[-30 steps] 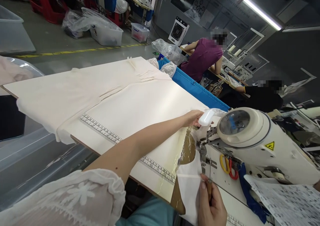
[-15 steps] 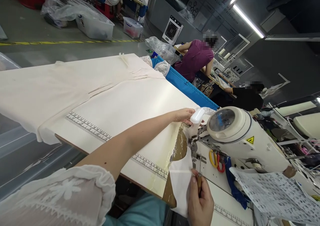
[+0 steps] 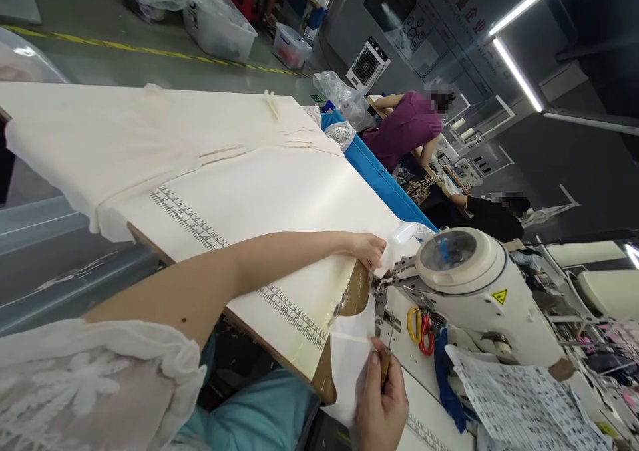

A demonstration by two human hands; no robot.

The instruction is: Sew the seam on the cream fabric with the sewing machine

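Note:
My left hand (image 3: 368, 248) is closed on the far part of a white fabric piece (image 3: 350, 354), just left of the sewing machine's needle area (image 3: 382, 291). My right hand (image 3: 383, 398) grips an awl (image 3: 385, 369) by its wooden handle, its thin metal shaft pointing up towards the machine bed. The fabric's near end lies beside the fingers of that hand, and whether they also pinch it I cannot tell. Behind my left fingers sits a glossy white object (image 3: 403, 233), its kind unclear. The sewing machine (image 3: 459, 265) stands to the right.
Yellow-and-red-handled scissors (image 3: 421, 330) and a blue cloth strip (image 3: 444, 378) lie by the machine, near a printed sheet (image 3: 519, 391). Pale fabric (image 3: 140, 138) covers the far left of the white table (image 3: 289, 191). A blue bin (image 3: 384, 178) borders it. Two co-workers sit beyond.
My left hand has turned and its fingers have closed on the fabric, away from the glossy white object. My right hand still holds the awl. The whole view has shifted.

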